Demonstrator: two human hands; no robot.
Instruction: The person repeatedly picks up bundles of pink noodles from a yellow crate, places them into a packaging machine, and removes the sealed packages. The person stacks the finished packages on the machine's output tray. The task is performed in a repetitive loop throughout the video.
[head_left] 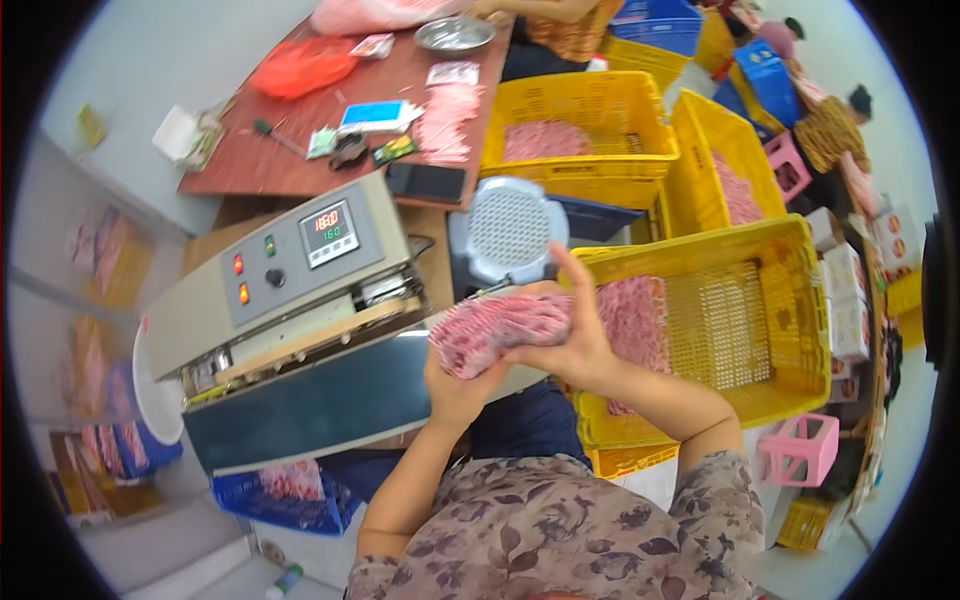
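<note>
Between my two hands is a packet of thin pink-and-white striped sticks [500,330], held above the near end of the sealing machine's belt. My left hand [464,390] grips its lower left end from below. At its right end, my right hand [585,345] presses a thumb along the near side, with one finger raised away. Whether a clear bag fully wraps the sticks, I cannot tell. The grey band sealing machine [290,265], its panel lit, stands at the left with its dark green belt [310,400]. A round perforated stool seat [515,228] lies just beyond the packet.
At my right, a yellow crate [735,310] holds similar pink packets; other yellow crates [580,120] stand behind it. On the red-brown table [245,165] are a phone [425,182], a metal bowl [455,35] and loose pink sticks [450,120]. Another person sits at the table's far side.
</note>
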